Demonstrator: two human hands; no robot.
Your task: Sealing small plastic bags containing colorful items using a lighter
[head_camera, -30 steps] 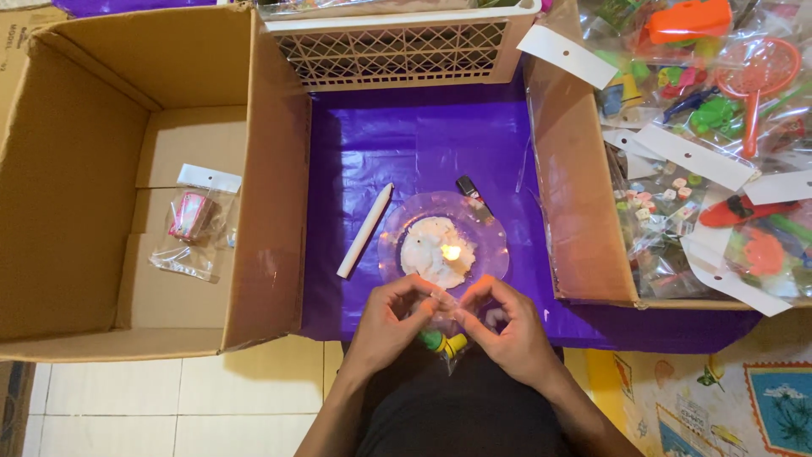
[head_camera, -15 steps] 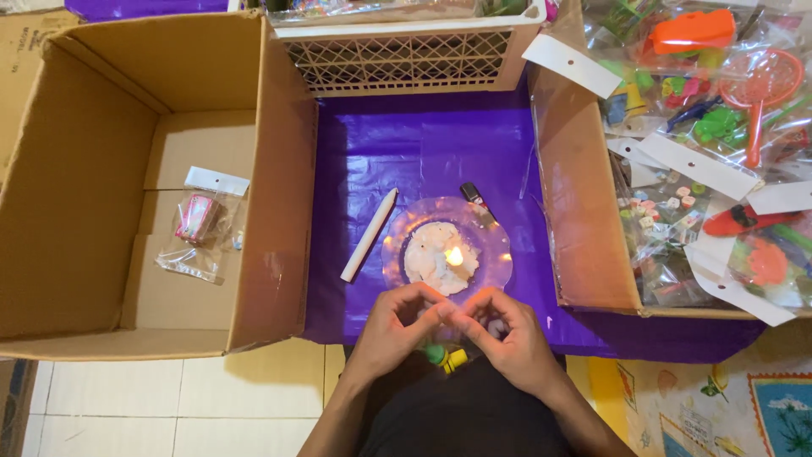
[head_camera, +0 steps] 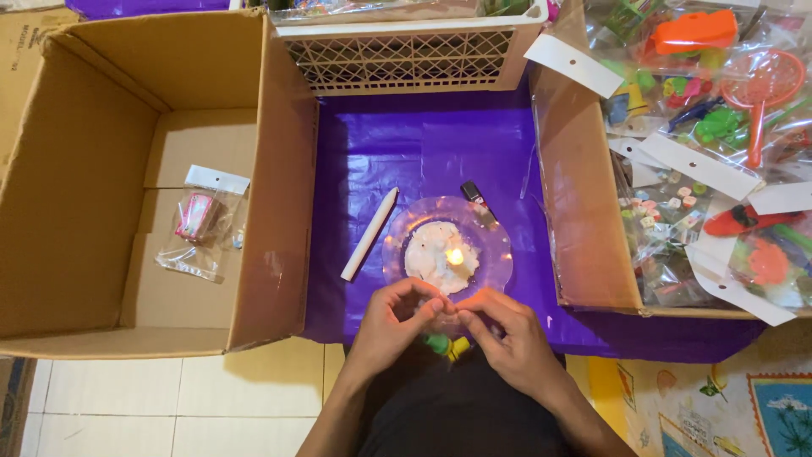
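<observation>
Small packet [head_camera: 447, 345]: one, green and yellow contents, pinched between both hands just below the dish.
Left hand [head_camera: 391, 322]: fingertips closed on the packet's top edge.
Right hand [head_camera: 506, 332]: fingertips closed likewise, touching the left.
Dish [head_camera: 491, 228]: one, clear, holding one lit candle stub [head_camera: 454, 256].
White stick [head_camera: 369, 234]: one, just left of the dish.
Cardboard boxes: two; left box [head_camera: 93, 169] holds one bagged item, right box [head_camera: 584, 186] is full of toy packets.
Open room: purple sheet [head_camera: 381, 144] between the boxes.

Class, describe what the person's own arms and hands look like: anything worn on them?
Both forearms are bare, with no sleeves in view. The left hand and right hand wear no gloves; no watch, ring or bracelet shows. The nails look short and unpainted.
</observation>
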